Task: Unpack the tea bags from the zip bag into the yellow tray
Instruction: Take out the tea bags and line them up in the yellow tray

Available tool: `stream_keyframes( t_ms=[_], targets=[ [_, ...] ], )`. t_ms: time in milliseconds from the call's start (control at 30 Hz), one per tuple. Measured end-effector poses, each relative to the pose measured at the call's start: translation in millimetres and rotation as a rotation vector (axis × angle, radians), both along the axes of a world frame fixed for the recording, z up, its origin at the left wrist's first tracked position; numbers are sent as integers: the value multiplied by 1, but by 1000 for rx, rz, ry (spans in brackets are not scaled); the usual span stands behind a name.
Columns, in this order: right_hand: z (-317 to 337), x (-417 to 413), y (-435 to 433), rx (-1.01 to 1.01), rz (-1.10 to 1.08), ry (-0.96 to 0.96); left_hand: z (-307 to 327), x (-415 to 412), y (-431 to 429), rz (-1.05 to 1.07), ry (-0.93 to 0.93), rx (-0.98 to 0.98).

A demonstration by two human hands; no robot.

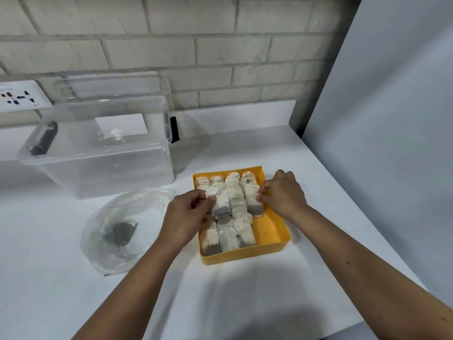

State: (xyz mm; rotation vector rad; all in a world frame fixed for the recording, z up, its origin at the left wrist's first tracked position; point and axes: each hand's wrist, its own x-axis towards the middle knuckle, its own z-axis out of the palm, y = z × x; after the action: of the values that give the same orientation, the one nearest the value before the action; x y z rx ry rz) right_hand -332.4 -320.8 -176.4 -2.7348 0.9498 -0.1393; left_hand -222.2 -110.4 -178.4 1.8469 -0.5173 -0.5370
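The yellow tray (272, 230) sits on the white table and holds several white tea bags (236, 235) packed in rows. Its right side is bare. My left hand (187, 217) is at the tray's left edge and pinches one tea bag (221, 204) that lies over the others. My right hand (284, 196) is over the tray's right part, its thumb and fingertips pinching a tea bag (255, 204) in the right row. The clear zip bag (122, 229) lies flat to the left of the tray with a tea bag (120, 233) still inside.
A large clear plastic storage box (98, 155) with its lid propped behind stands at the back left. A wall socket (20, 95) is on the brick wall. A white panel (392, 143) rises along the table's right side.
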Motion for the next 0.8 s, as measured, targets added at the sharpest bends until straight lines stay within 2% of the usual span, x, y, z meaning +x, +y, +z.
stream_keyframes(
  t_ms=[267,333,433,500,600,800],
  targets=[
    [-5,6,-1,-14,-3,24,2,-1,-1,-1,49,-10],
    [2,6,4,5,-6,-121,3,-3,-3,15,53,-15],
    [24,5,27,341,56,-497,4,-4,-7,22,53,-19],
    [37,3,43,535,160,-524,5,-5,-9,26,67,-31],
    [38,3,54,471,225,-507,8,-8,-10,13,125,-69],
    [35,3,50,510,143,-604,18,-11,-7,9,270,-145]
  ],
)
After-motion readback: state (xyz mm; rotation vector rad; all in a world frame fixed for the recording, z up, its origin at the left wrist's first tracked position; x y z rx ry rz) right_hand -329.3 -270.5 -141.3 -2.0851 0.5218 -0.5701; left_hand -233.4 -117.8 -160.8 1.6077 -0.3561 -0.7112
